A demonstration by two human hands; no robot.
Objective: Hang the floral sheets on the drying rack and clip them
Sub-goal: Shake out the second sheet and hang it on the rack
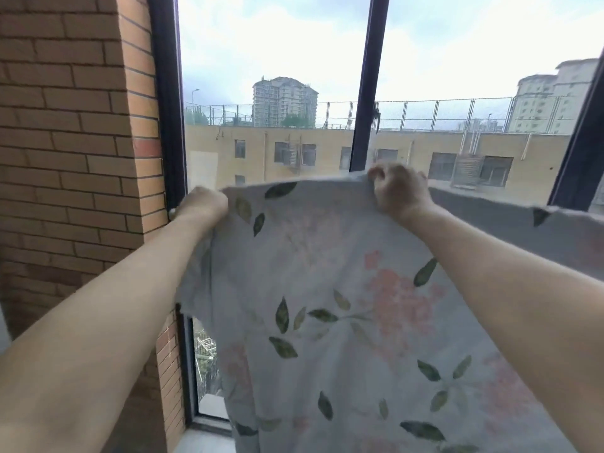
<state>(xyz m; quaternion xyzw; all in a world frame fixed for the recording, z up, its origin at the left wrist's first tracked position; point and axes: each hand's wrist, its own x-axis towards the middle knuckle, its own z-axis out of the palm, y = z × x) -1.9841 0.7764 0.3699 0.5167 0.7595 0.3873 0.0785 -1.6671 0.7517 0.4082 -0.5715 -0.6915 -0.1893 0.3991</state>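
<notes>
- Sheet (pixel 343 305): floral print, held up in front of the window frame (pixel 367 93), top edge stretched between both hands, rest hanging down.
- Left hand (pixel 204 204): at the sheet's top left corner, just beside the brick wall (pixel 72 142); fingers hidden behind the fabric, appear curled on the edge.
- Right hand (pixel 398 191): fingers curled tight, gripping the top edge further right, below the frame's centre bar.
- Sheet continues right past the right hand, top edge blurred.
</notes>
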